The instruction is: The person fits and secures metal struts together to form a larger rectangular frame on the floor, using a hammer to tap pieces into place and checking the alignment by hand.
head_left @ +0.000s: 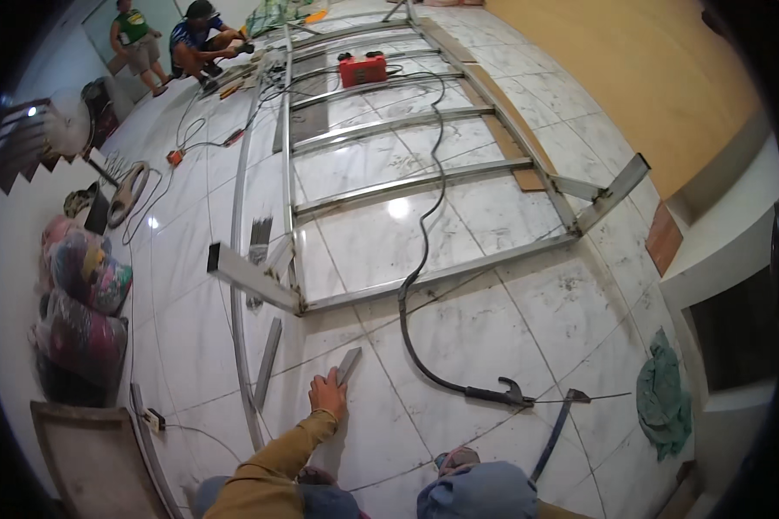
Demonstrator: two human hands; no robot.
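Note:
My left hand (327, 395), its brown sleeve reaching in from the lower edge, is closed around the near end of a short grey metal bar (349, 365) on the tiles. Beside it on the left lies a longer piece of metal bar (268, 363). Only a scrap of brown sleeve (558, 511) shows of my right arm, and that hand is out of view. Ahead lies a welded metal frame (433, 274) with several crossbars. A welding electrode holder (493, 394) with a thin rod in it rests right of my hand, next to a hammer (552, 437).
A red welding machine (363, 71) stands among the crossbars, its black cable (425, 233) running toward me. Stuffed bags (82, 342) line the left wall. A green cloth (664, 398) lies at right. Two people (201, 43) are at the far left, one crouching.

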